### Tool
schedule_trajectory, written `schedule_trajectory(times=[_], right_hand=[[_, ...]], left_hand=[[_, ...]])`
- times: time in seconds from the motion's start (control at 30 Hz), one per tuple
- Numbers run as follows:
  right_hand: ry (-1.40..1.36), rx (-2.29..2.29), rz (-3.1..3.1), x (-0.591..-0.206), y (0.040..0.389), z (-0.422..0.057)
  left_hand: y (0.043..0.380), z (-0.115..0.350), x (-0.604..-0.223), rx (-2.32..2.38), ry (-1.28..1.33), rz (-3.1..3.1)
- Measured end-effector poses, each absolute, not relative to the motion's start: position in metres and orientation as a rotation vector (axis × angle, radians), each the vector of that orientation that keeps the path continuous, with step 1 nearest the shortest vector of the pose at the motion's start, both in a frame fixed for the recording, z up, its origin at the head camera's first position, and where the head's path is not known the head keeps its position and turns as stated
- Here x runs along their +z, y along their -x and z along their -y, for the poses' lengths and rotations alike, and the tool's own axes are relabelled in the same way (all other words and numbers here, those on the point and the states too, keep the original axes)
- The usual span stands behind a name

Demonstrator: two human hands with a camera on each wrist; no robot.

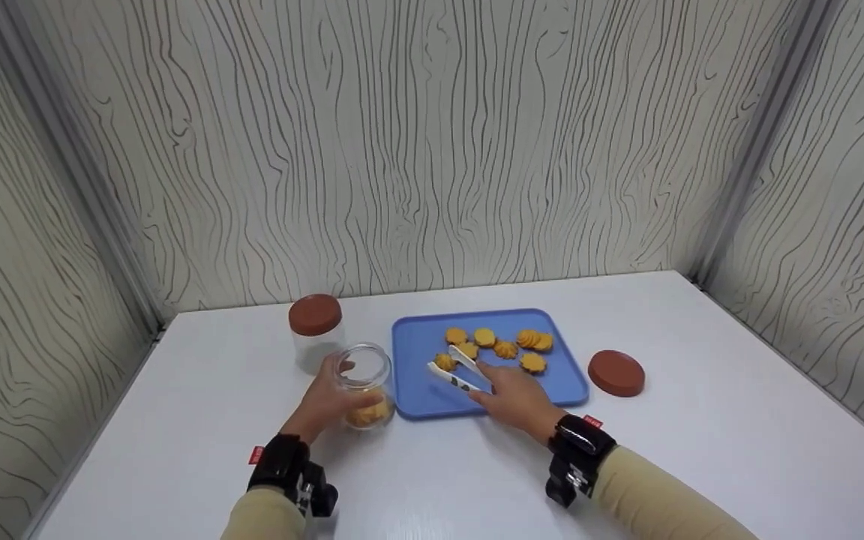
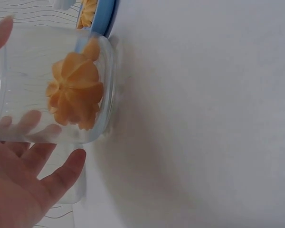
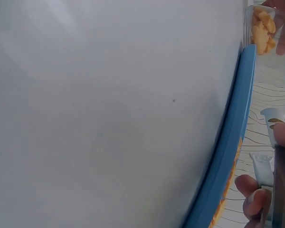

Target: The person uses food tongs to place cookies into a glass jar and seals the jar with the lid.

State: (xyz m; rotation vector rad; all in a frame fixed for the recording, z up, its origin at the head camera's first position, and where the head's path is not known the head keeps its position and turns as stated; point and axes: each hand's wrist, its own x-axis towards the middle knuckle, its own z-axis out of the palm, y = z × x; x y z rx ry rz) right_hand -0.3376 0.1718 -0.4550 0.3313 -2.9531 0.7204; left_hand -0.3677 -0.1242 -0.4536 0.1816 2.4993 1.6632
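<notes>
My left hand (image 1: 325, 401) grips an uncapped clear jar (image 1: 382, 381) beside the tray's left edge, thumb on one side and fingers round the other. Several golden swirl-shaped cookies (image 2: 75, 90) lie at the bottom of this jar. My right hand (image 1: 520, 399) holds white patterned tongs (image 1: 453, 378) over the blue tray (image 1: 418, 397). The two tong arms stand apart, their tips close by a cookie (image 1: 445, 362) at the left of the group. More cookies, among them one (image 1: 532, 364) at the right, lie spread on the tray.
Behind the left hand stands a second clear jar with a reddish-brown lid (image 1: 315, 315). A loose lid (image 1: 616, 373) of the same colour lies on the white table (image 1: 672, 450) right of the tray. Wood-patterned panels (image 1: 432, 150) enclose the table's back and sides.
</notes>
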Motion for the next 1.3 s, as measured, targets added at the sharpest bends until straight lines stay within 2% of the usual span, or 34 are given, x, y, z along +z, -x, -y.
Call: schedule_trajectory(times=[0.67,0.93,1.3], right_hand=[[-0.34,0.587,2.947,-0.466,0.354,-0.168],[-0.247,0.624,2.995,-0.466,0.359,-0.165],[-0.307,0.749,2.943,-0.466,0.354,-0.167]], left_hand=[[0.364,0.122,-0.449,1.707,-0.179,-2.485],[0.364,0.123,-0.45,1.702,-0.176,-2.479],[0.364,0.125,-0.453,1.756,-0.197,-2.456]])
